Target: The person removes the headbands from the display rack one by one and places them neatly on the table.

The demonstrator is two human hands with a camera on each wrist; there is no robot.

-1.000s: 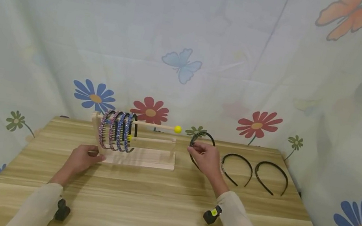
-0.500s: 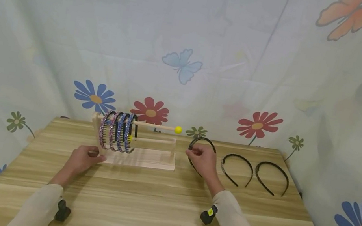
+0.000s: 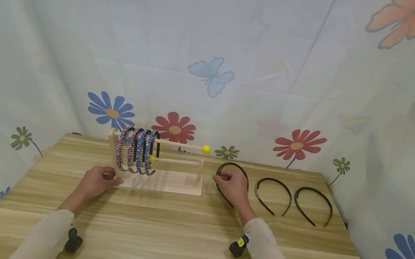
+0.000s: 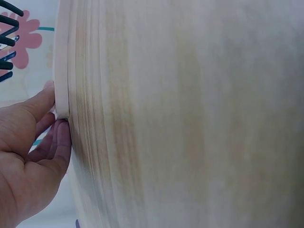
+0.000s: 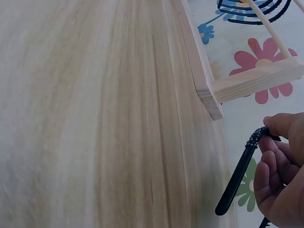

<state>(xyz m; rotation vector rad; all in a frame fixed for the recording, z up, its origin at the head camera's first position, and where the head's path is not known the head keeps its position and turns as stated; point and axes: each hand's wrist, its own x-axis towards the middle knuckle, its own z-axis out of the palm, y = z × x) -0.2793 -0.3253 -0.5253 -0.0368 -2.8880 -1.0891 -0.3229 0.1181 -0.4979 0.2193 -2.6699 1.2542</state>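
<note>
A wooden headband rack (image 3: pixel 165 186) stands on the table, several glittery pink and blue toothed headbands (image 3: pixel 141 153) hung over its rods. At the rack's left end my left hand (image 3: pixel 97 180) holds a corner of the base; thumb and fingers meet around that corner (image 4: pixel 61 111) in the left wrist view. Right of the rack, my right hand (image 3: pixel 232 186) pinches a black headband (image 3: pixel 232 165) between thumb and fingers. Its sparkly section and one smooth black end (image 5: pixel 232 183) show in the right wrist view; the hand hides part of the band.
Two more black headbands, a nearer one (image 3: pixel 275 180) and an outer one (image 3: pixel 314 190), lie on the table (image 3: pixel 156 240) to the right. A yellow ball (image 3: pixel 206 149) caps the upper rod's free end. A flower-printed cloth (image 3: pixel 156 38) hangs behind.
My right hand has lowered slightly with the black headband, which sits lower than before. The left hand stays at the rack's base, and the hung headbands keep their places.
</note>
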